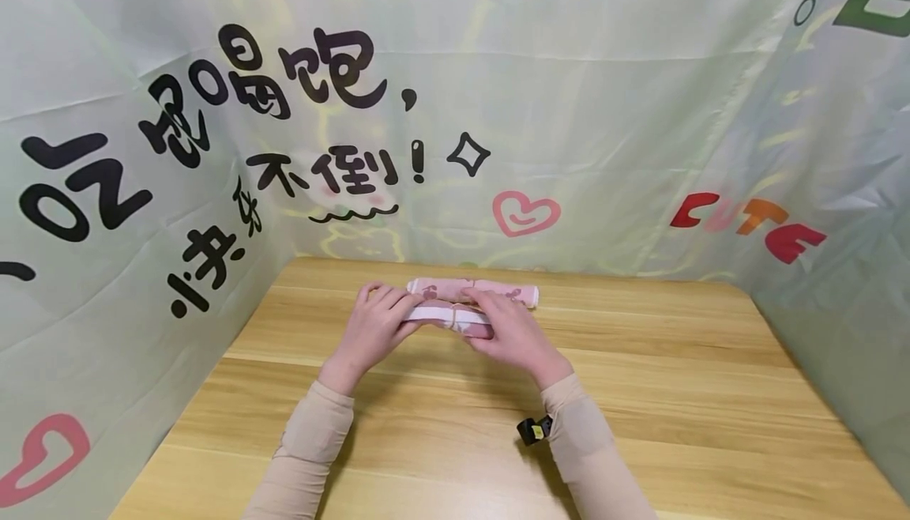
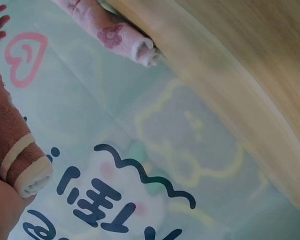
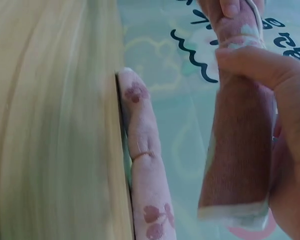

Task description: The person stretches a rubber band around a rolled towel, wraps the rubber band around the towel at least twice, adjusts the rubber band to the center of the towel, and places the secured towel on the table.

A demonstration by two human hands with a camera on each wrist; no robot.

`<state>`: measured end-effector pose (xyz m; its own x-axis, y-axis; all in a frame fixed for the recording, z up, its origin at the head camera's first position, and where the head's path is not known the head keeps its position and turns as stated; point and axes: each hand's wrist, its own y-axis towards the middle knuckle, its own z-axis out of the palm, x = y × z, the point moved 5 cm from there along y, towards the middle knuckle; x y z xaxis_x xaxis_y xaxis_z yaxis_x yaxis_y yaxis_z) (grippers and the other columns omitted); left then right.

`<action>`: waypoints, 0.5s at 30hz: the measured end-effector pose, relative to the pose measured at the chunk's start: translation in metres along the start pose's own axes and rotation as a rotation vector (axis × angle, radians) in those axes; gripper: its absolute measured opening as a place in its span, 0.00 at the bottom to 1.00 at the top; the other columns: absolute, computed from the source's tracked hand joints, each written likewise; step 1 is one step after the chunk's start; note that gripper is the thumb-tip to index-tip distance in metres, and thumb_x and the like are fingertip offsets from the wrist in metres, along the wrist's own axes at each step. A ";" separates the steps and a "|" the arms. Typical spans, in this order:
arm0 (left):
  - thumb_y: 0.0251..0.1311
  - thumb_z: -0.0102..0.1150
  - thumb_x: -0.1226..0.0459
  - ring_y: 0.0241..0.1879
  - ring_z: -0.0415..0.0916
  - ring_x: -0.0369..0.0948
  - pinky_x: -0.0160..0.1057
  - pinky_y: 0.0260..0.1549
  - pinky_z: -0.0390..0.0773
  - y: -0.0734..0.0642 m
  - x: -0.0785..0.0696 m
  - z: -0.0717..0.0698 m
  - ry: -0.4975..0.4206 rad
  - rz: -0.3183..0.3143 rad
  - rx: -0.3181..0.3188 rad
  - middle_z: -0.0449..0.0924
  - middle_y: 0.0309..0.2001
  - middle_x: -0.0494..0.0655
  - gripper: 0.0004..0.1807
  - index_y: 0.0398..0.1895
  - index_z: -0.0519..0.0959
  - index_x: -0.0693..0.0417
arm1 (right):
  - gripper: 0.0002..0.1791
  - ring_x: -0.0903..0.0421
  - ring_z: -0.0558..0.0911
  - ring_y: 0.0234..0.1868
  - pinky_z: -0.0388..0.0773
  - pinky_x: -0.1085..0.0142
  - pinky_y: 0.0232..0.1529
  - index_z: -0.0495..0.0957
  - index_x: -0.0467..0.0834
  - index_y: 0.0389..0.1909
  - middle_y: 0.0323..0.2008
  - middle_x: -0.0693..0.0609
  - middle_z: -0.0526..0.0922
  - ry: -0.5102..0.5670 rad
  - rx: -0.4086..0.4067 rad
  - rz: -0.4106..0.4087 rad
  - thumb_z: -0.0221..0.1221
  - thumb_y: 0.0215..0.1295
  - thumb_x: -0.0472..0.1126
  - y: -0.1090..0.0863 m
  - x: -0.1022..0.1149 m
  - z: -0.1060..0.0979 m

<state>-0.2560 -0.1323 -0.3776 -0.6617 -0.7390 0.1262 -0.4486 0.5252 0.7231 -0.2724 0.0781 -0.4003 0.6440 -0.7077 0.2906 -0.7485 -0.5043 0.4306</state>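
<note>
Both hands hold a rolled towel (image 1: 434, 312), reddish-brown with a pale edge and a thin band round its middle. My left hand (image 1: 375, 321) grips its left end, and in the left wrist view the rolled-up layers show at that end. Thumb and fingers of my right hand (image 1: 517, 337) close round the other half; the towel's brown side (image 3: 242, 145) faces the right wrist camera. Just behind it on the table lies a second rolled towel (image 1: 526, 295), pink with cherry prints, banded at the middle and partly hidden by the right hand.
The wooden table (image 1: 441, 441) spreads out on all sides of the hands. A printed pale cloth (image 1: 604, 125) with lettering and hearts hangs behind the table and along its sides. A small black device (image 1: 533, 430) sits at the right wrist.
</note>
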 end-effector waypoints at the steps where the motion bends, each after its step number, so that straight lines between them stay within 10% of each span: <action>1: 0.55 0.64 0.50 0.39 0.80 0.45 0.53 0.51 0.73 0.000 0.001 0.000 -0.001 -0.009 0.005 0.84 0.38 0.47 0.19 0.44 0.82 0.50 | 0.42 0.47 0.80 0.55 0.75 0.48 0.56 0.64 0.48 0.69 0.58 0.45 0.79 -0.019 0.008 0.012 0.70 0.54 0.50 -0.001 -0.002 0.000; 15: 0.54 0.67 0.52 0.42 0.79 0.46 0.53 0.50 0.72 -0.002 0.005 0.004 -0.011 -0.035 0.005 0.83 0.42 0.45 0.21 0.50 0.81 0.49 | 0.27 0.44 0.83 0.51 0.77 0.48 0.48 0.75 0.45 0.59 0.52 0.44 0.84 -0.201 -0.061 0.095 0.67 0.56 0.42 -0.004 -0.010 -0.009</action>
<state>-0.2603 -0.1355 -0.3812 -0.6525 -0.7520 0.0935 -0.4743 0.5016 0.7235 -0.2747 0.0917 -0.3969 0.5219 -0.8380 0.1590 -0.7895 -0.4040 0.4621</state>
